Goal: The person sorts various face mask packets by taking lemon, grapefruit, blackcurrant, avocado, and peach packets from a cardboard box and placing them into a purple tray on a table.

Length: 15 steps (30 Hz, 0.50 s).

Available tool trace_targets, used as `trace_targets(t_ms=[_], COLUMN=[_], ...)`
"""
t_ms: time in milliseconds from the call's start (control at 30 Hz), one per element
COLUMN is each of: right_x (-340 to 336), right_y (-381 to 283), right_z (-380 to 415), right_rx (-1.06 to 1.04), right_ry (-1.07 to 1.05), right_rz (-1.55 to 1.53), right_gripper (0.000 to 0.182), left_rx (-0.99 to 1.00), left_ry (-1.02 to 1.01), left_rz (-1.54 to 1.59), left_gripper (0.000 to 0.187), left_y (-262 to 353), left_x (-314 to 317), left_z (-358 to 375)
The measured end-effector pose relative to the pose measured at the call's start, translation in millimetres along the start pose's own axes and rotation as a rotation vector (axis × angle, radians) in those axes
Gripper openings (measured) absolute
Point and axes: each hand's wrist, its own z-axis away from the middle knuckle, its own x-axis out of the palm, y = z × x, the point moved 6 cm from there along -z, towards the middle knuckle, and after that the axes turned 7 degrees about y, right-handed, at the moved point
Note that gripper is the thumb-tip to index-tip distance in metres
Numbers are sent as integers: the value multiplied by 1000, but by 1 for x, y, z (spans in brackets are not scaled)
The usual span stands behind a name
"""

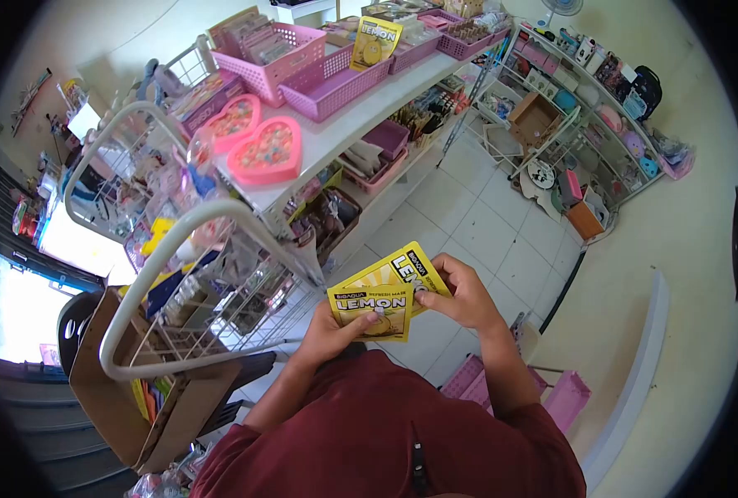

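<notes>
Two yellow lemon mask packets overlap in front of my body. My left hand (333,334) is closed on the nearer packet (373,325), its thumb across the front. The farther packet (385,270) is tilted and partly covered by the nearer one; my right hand (460,295) pinches its right side. On the white shelf above, another yellow lemon packet (375,46) stands upright in a purple basket (336,104). Left of that basket is a fuller pink basket (290,70).
Two pink heart-shaped boxes (265,151) lie at the shelf's near corner. A white wire rack (182,224) and a cardboard box (107,390) are at the left. Stocked shelves (576,83) stand at the back right. Pink baskets (566,398) are low at the right.
</notes>
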Motion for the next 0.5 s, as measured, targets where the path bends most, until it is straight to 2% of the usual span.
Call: trace_targets(t_ms=[67, 100, 167, 200, 267, 400, 433, 500], right_x=[10, -36, -44, -50, -64, -118, -131, -155], right_y=[-24, -32, -53, -58, -84, -148, -167, -208], right_z=[-7, -26, -65, -88, -127, -186, -202, -229], right_rx=[-131, -66, -288, -301, -503, -383, -403, -580], right_ry=[97, 108, 111, 115, 78, 93, 83, 217], right_rz=[-145, -87, -63, -69, 380, 502, 518, 556], right_gripper=[56, 56, 45, 45, 38, 34, 34, 34], left_rx=[4, -24, 2, 14, 70, 146, 183, 167], left_ry=[-20, -32, -45, -51, -58, -107, -127, -144], left_rz=[-90, -7, -8, -12, 6, -12, -40, -95], left_gripper=[29, 29, 27, 26, 26, 29, 31, 24], left_y=[6, -9, -1, 4, 14, 45, 58, 81], left_x=[-10, 25, 17, 11, 10, 22, 25, 22], left_z=[-5, -49, -86, -104, -144, -188, -202, -220])
